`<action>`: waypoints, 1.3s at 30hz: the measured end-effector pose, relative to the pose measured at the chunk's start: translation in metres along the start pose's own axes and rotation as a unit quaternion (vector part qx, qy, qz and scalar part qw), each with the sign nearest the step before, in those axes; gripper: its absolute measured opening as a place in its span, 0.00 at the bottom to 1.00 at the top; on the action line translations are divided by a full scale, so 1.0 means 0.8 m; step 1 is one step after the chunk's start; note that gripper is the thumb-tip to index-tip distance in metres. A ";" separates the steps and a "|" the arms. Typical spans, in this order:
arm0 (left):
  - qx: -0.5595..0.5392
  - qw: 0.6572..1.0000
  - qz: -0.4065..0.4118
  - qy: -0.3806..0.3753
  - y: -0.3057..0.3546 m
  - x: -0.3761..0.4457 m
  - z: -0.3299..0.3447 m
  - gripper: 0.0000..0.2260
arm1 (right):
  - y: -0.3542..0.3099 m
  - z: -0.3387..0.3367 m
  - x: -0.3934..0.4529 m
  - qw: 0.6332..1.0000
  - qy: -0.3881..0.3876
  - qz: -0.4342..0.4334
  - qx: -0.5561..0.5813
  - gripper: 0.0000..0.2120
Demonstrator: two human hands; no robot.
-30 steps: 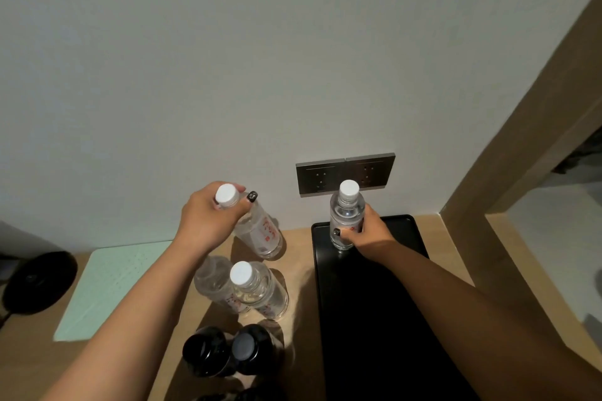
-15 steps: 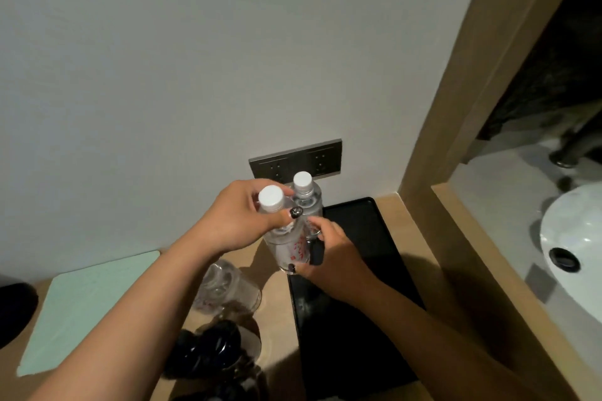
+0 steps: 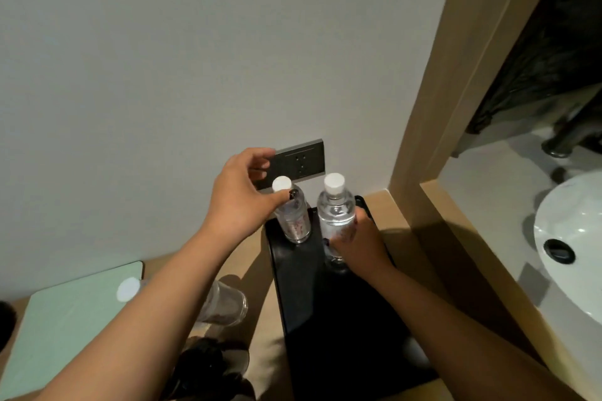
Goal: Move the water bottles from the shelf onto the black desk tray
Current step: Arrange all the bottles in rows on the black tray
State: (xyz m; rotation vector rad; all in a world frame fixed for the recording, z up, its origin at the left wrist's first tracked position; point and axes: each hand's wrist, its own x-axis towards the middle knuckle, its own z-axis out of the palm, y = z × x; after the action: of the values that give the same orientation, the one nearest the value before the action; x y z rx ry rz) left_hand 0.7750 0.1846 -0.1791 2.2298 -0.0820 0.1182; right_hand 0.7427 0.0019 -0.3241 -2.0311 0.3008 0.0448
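The black tray point(image 3: 342, 319) lies on the wooden desk against the wall. Two clear water bottles with white caps stand upright at its far end, side by side and slightly apart. My left hand point(image 3: 241, 198) holds the left bottle point(image 3: 294, 225) at its neck, thumb across the front, in the tray's far left corner. My right hand point(image 3: 358, 244) wraps the lower body of the right bottle point(image 3: 335, 208); its base is at the tray surface. A third clear bottle point(image 3: 224, 303) lies on the desk left of the tray, partly hidden behind my left forearm.
A pale green mat point(image 3: 65, 319) covers the desk at the left. Dark-capped bottles point(image 3: 208, 365) stand at the near edge. A grey socket panel point(image 3: 301, 161) sits on the wall behind the bottles. A wooden frame point(image 3: 423, 140) and white sink point(image 3: 580, 238) are to the right.
My left hand carried its bottle rightwards from the desk and set it on the tray's far left corner. My right hand shifted the other bottle to its right side. The view swung right.
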 end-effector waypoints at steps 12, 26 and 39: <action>0.203 0.973 0.103 -0.030 -0.082 -0.016 0.066 0.39 | 0.001 0.008 0.051 0.998 0.022 -0.007 0.062 0.27; 0.170 0.979 0.114 -0.011 -0.103 -0.003 0.081 0.41 | 0.011 0.024 0.062 0.997 0.055 -0.003 0.057 0.34; 0.100 0.993 0.051 -0.039 -0.086 -0.012 0.027 0.43 | -0.018 0.019 0.046 0.995 0.048 0.061 0.055 0.48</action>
State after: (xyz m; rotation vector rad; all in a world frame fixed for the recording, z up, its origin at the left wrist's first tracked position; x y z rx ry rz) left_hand 0.7739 0.2099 -0.2471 2.4299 -0.2363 0.0991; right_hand 0.7830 0.0141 -0.3245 -1.9066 0.4773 0.0071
